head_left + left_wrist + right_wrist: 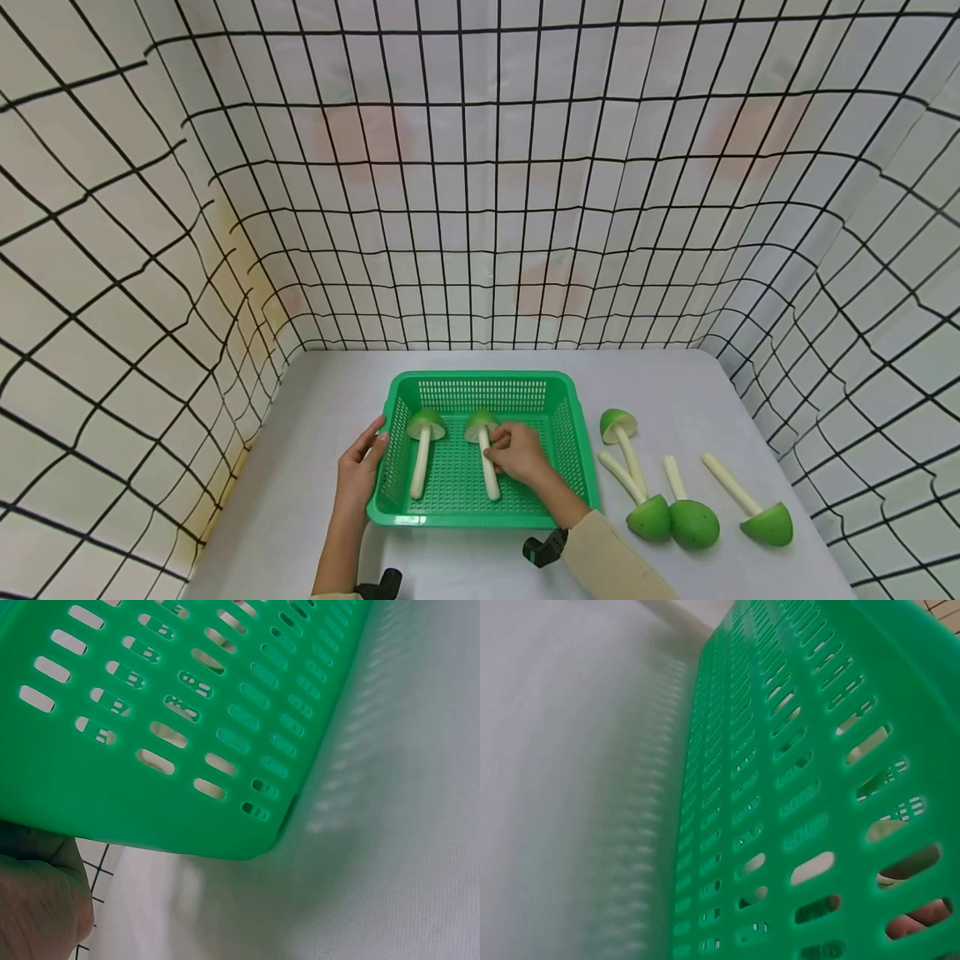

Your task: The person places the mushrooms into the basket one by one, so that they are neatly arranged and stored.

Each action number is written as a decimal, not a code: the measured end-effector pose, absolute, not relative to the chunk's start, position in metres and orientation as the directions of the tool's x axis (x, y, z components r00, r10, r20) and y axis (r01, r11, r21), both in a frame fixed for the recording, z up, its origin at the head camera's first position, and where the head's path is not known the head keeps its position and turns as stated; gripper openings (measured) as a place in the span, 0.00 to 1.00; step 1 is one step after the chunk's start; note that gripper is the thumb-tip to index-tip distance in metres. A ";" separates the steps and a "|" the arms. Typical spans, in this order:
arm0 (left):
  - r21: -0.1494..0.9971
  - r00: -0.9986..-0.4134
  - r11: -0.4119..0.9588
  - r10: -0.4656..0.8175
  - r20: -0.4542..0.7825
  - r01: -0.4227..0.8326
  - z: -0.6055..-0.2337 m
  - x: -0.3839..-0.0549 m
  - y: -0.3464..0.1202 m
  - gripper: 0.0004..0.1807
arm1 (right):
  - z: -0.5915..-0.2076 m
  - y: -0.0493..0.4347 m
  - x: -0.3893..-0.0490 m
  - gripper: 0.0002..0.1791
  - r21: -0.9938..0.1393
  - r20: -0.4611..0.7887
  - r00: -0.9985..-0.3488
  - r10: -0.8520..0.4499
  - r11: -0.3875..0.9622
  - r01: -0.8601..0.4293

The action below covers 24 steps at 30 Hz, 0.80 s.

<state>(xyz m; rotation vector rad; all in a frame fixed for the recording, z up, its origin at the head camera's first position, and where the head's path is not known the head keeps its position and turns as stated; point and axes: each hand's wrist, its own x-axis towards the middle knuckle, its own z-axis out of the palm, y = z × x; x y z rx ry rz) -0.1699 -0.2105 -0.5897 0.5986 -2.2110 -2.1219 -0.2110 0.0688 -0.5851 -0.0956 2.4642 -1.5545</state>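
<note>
Evidently | right hand (520,452): fingers pinched the stem of a green-capped mushroom (490,477) inside the basket (480,521); matching mushroom (422,462) lay left of them | left hand (359,465): straightish fingers touched the rim | step: apparently placing | next move likely called for releasing the pinch

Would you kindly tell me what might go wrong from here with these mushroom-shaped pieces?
The right hand pinches one mushroom-shaped piece by its stalk; it might roll if released.
The right forearm is over the green basket and might knock it, despite the left hand at its left side.
Three loose pieces lie close together; lifting one may disturb another.
</note>
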 end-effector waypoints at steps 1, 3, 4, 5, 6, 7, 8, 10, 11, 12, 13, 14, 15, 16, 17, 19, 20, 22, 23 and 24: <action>0.965 -0.926 0.002 -0.283 -0.250 -0.261 -0.590 -0.170 -0.211 0.27 | -0.585 0.069 -0.211 0.16 -0.897 -0.159 -0.972 -0.172 0.436 0.070; 0.964 -0.925 0.001 -0.281 -0.256 -0.267 -0.590 -0.170 -0.211 0.27 | -0.586 0.070 -0.211 0.16 -0.897 -0.170 -0.971 -0.166 0.434 0.083; 0.963 -0.925 -0.001 -0.281 -0.258 -0.268 -0.590 -0.170 -0.211 0.27 | -0.586 0.070 -0.211 0.16 -0.898 -0.173 -0.971 -0.163 0.432 0.087; 0.963 -0.924 -0.002 -0.281 -0.259 -0.269 -0.590 -0.170 -0.211 0.27 | -0.586 0.070 -0.211 0.16 -0.898 -0.177 -0.971 -0.160 0.430 0.092; 0.963 -0.924 -0.004 -0.282 -0.259 -0.269 -0.590 -0.170 -0.211 0.27 | -0.587 0.071 -0.211 0.16 -0.899 -0.177 -0.971 -0.159 0.428 0.094; 0.963 -0.924 -0.005 -0.283 -0.259 -0.268 -0.590 -0.170 -0.211 0.27 | -0.586 0.071 -0.210 0.16 -0.900 -0.179 -0.971 -0.155 0.425 0.098; 0.964 -0.923 -0.006 -0.285 -0.258 -0.268 -0.590 -0.170 -0.211 0.27 | -0.586 0.071 -0.210 0.16 -0.901 -0.178 -0.972 -0.155 0.422 0.098; 0.964 -0.922 -0.006 -0.289 -0.256 -0.266 -0.590 -0.170 -0.210 0.27 | -0.585 0.072 -0.209 0.16 -0.902 -0.170 -0.973 -0.156 0.422 0.090; 0.964 -0.922 -0.004 -0.291 -0.255 -0.265 -0.589 -0.170 -0.210 0.27 | -0.585 0.073 -0.209 0.16 -0.902 -0.167 -0.974 -0.156 0.422 0.087; 0.964 -0.922 -0.001 -0.292 -0.253 -0.264 -0.589 -0.170 -0.210 0.27 | -0.584 0.073 -0.208 0.16 -0.902 -0.166 -0.974 -0.155 0.424 0.086; 0.965 -0.922 0.002 -0.294 -0.251 -0.263 -0.589 -0.170 -0.210 0.27 | -0.584 0.073 -0.208 0.15 -0.901 -0.163 -0.975 -0.154 0.425 0.084; 0.965 -0.922 0.005 -0.295 -0.250 -0.263 -0.589 -0.171 -0.210 0.27 | -0.583 0.074 -0.208 0.15 -0.900 -0.157 -0.975 -0.154 0.428 0.077; 0.965 -0.923 0.007 -0.295 -0.248 -0.262 -0.589 -0.171 -0.210 0.27 | -0.583 0.074 -0.208 0.15 -0.899 -0.151 -0.977 -0.151 0.432 0.072; 0.965 -0.923 0.010 -0.294 -0.247 -0.261 -0.589 -0.170 -0.210 0.27 | -0.582 0.075 -0.208 0.15 -0.898 -0.145 -0.978 -0.147 0.435 0.068; 0.965 -0.924 0.012 -0.292 -0.246 -0.261 -0.589 -0.170 -0.210 0.27 | -0.581 0.075 -0.208 0.15 -0.899 -0.144 -0.980 -0.140 0.433 0.071; 0.965 -0.925 0.011 -0.290 -0.247 -0.261 -0.589 -0.170 -0.209 0.28 | -0.580 0.076 -0.207 0.14 -0.899 -0.131 -0.983 -0.128 0.434 0.063; 0.965 -0.925 0.010 -0.289 -0.248 -0.262 -0.589 -0.170 -0.209 0.28 | -0.580 0.077 -0.207 0.14 -0.898 -0.120 -0.985 -0.126 0.436 0.054; 0.964 -0.925 0.010 -0.287 -0.251 -0.265 -0.589 -0.169 -0.209 0.28 | -0.580 0.080 -0.207 0.14 -0.896 -0.104 -0.987 -0.120 0.442 0.041; 0.964 -0.924 0.009 -0.288 -0.251 -0.265 -0.588 -0.169 -0.209 0.28 | -0.579 0.081 -0.207 0.14 -0.895 -0.097 -0.988 -0.118 0.445 0.034; 0.964 -0.924 0.009 -0.288 -0.251 -0.265 -0.588 -0.169 -0.210 0.28 | -0.579 0.083 -0.207 0.14 -0.891 -0.084 -0.989 -0.118 0.453 0.021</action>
